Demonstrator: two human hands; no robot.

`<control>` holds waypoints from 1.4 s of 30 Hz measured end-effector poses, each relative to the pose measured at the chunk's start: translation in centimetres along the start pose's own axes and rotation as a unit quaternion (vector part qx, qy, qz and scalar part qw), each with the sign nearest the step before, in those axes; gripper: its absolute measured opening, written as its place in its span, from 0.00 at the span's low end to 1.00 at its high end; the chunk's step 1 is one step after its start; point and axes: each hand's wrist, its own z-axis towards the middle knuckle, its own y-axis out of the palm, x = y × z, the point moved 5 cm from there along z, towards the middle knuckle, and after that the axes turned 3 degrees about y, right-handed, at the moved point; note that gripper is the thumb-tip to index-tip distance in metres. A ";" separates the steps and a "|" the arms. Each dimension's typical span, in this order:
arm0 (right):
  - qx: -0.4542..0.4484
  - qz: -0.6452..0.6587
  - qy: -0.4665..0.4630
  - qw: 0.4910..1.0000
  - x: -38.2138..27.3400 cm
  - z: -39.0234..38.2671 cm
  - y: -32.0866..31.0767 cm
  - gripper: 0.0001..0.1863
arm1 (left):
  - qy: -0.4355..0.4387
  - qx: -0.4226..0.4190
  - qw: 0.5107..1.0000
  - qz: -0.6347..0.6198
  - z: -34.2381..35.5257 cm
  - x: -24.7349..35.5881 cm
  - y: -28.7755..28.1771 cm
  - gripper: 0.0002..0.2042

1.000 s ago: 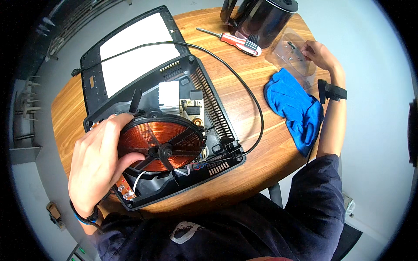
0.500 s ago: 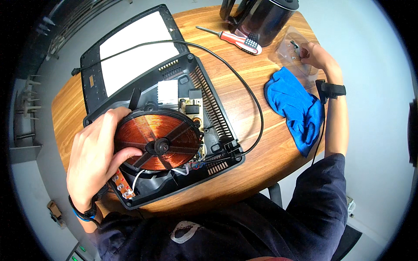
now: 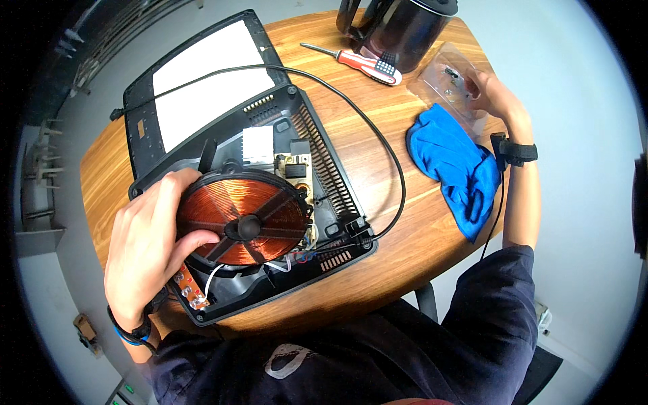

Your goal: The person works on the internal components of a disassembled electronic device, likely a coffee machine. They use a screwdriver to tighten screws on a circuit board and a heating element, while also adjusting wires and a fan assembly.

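My left hand (image 3: pixel 145 233) grips the left rim of a round copper coil (image 3: pixel 209 209) on a black frame, its thumb lying across the front of the windings. The coil sits tilted in the open black housing (image 3: pixel 233 297) of an induction cooker. My right hand (image 3: pixel 498 101) is at the right side of a clear plastic tray (image 3: pixel 432 86), fingers curled in and partly hidden. Small screws (image 3: pixel 451 73) lie in that tray. Whatever those fingers hold, if anything, is too small to make out.
Behind the housing lies its black top panel (image 3: pixel 145 74) with a white sheet. A black power cord (image 3: pixel 364 111) arcs over the wooden table (image 3: pixel 351 148). A red-and-white screwdriver (image 3: pixel 364 65) lies beside a dark kettle (image 3: pixel 405 34); a blue cloth (image 3: pixel 455 169) is near my right forearm.
My right hand has drawn back slightly to the right, from over the screws to the tray's right side. My left hand keeps its grip on the coil.
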 end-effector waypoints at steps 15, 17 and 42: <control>-0.002 -0.048 -0.045 0.998 -2.0 0.3 0.1 0.11 | 0.003 0.002 1.000 0.011 0.1 0.2 0.0 0.35; -0.014 -0.019 -0.040 0.999 -2.4 0.1 -0.1 0.09 | -0.002 0.003 1.000 0.009 0.0 0.4 0.0 0.35; 0.011 0.133 -0.058 0.989 -7.4 -4.2 -4.7 0.05 | 0.029 -0.011 0.999 0.008 -1.5 -0.3 0.3 0.39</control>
